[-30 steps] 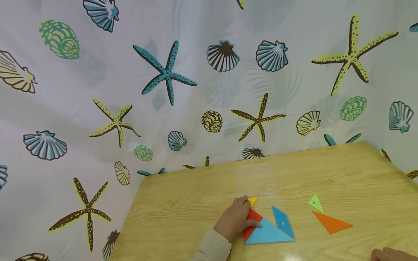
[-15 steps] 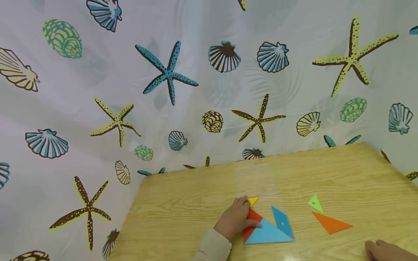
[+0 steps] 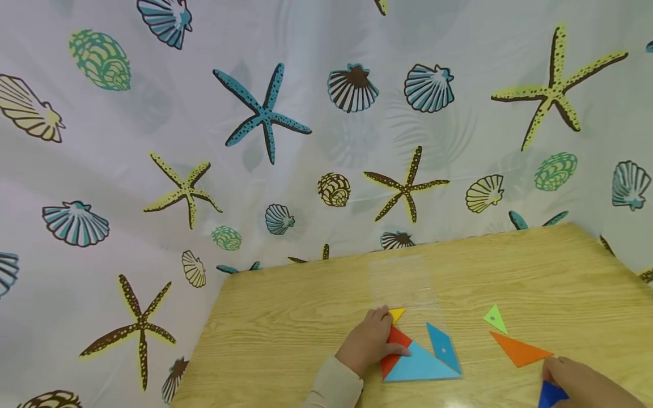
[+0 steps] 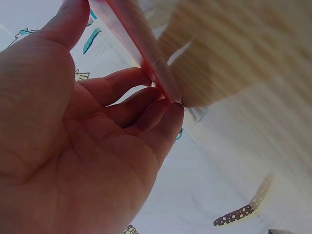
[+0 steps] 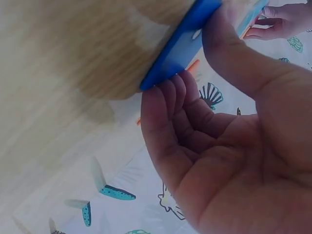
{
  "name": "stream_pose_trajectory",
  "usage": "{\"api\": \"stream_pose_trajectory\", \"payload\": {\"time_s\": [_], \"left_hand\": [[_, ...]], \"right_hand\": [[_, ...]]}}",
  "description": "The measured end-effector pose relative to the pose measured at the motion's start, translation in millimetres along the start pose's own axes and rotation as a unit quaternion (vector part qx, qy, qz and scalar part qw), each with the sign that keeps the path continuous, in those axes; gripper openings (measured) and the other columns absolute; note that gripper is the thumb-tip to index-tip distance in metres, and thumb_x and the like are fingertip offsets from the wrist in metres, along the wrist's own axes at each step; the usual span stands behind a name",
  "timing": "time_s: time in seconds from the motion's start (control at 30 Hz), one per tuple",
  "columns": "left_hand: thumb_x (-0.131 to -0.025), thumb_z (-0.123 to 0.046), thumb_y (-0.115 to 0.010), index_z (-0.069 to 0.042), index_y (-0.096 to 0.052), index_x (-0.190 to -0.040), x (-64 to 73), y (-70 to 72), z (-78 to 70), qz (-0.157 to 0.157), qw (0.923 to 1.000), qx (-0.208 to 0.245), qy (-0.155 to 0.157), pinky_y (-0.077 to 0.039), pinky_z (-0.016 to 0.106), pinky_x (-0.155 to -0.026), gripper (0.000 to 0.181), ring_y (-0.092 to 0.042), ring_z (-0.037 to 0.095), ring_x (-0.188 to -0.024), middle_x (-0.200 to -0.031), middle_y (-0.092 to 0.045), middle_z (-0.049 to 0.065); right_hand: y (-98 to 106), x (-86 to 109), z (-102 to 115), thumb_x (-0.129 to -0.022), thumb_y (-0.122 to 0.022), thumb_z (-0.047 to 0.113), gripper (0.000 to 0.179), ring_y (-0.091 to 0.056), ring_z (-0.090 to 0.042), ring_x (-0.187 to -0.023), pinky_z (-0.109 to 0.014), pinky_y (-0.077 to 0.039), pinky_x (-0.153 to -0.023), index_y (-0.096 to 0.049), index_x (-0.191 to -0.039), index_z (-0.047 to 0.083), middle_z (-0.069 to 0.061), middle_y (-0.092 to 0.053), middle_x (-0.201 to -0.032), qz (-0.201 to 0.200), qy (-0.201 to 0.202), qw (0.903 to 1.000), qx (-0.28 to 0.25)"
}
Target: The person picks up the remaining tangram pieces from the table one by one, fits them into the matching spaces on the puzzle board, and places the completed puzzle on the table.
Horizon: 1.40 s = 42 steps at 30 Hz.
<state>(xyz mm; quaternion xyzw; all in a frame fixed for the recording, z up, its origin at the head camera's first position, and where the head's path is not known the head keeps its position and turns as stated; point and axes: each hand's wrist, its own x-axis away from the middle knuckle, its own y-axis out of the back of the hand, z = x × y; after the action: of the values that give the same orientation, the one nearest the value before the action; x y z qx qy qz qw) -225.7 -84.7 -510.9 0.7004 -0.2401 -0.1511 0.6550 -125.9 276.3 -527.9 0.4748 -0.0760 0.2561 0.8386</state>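
My left hand (image 3: 368,343) grips the left side of a group of tangram pieces, thumb on top and bent fingers along the edge of the red piece (image 3: 401,339). In the left wrist view, those fingertips touch the red edge (image 4: 146,53). The light blue triangle (image 3: 420,365) adjoins the red one. A blue parallelogram (image 3: 444,348) lies along its sloping side, and a yellow piece (image 3: 396,315) shows beyond my fingers. My right hand (image 3: 586,381) pinches a dark blue piece (image 3: 551,394), with thumb and fingertips on its edges in the right wrist view (image 5: 178,53).
An orange triangle (image 3: 520,348) and a small green triangle (image 3: 495,319) lie loose on the wooden table (image 3: 285,328). A clear plastic sheet (image 3: 403,280) lies behind the group. A curtain (image 3: 306,226) printed with shells and starfish hangs around the table.
My right hand has come in from the lower right and moved left, bringing the dark blue piece into view. The left hand and the other pieces stay in place.
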Motion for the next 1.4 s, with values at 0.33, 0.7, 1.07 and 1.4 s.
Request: {"api": "stream_pose_trajectory", "payload": {"time_s": [0.33, 0.7, 1.07, 1.4], "left_hand": [[-0.073, -0.071, -0.047, -0.012, -0.051, -0.132, 0.4, 2.8, 0.2, 0.009, 0.9999, 0.01, 0.005, -0.043, 0.024, -0.092, 0.083, -0.034, 0.014, -0.129, -0.144, -0.036, -0.001], [-0.074, -0.071, -0.046, -0.012, -0.051, -0.131, -1.2, -1.1, 1.2, -0.002, 0.9998, -0.015, -0.01, -0.041, 0.021, -0.095, 0.083, -0.034, 0.014, -0.129, -0.143, -0.036, -0.001], [-0.074, -0.072, -0.046, -0.012, -0.05, -0.133, -1.6, 0.3, 2.3, 0.011, 0.9998, -0.013, 0.007, -0.04, 0.022, -0.096, 0.084, -0.033, 0.013, -0.13, -0.144, -0.035, -0.002], [-0.073, -0.072, -0.047, -0.013, -0.049, -0.134, -1.9, -0.7, 2.4, 0.01, 0.9999, -0.002, 0.006, -0.042, 0.022, -0.094, 0.085, -0.034, 0.013, -0.129, -0.144, -0.035, -0.002]], "right_hand": [[0, -19.7, 26, -0.064, -0.081, 0.029, 0.044, -0.05, -0.018, -0.073, -0.04, -0.045, -0.067, -0.058, -0.094, 0.004, 0.001, -0.056, -0.083, 0.003, -0.097, 0.994, -0.05], [6, -24.7, 46, -0.072, -0.078, 0.03, 0.033, -0.043, -0.009, -0.06, -0.024, -0.036, -0.053, -0.054, -0.081, 0.008, 0.0, -0.047, -0.068, -0.037, 0.03, 0.994, -0.098], [23, -22.5, 54, -0.084, -0.069, 0.029, 0.026, -0.044, -0.003, -0.06, -0.022, -0.038, -0.051, -0.055, -0.081, 0.007, 0.001, -0.05, -0.072, -0.034, 0.117, 0.9842, -0.128], [29, -30.3, 76, -0.087, -0.064, 0.029, 0.02, -0.045, 0.0, -0.059, -0.021, -0.041, -0.049, -0.054, -0.083, 0.013, 0.012, -0.049, -0.069, -0.123, 0.203, 0.9672, -0.091]]}}
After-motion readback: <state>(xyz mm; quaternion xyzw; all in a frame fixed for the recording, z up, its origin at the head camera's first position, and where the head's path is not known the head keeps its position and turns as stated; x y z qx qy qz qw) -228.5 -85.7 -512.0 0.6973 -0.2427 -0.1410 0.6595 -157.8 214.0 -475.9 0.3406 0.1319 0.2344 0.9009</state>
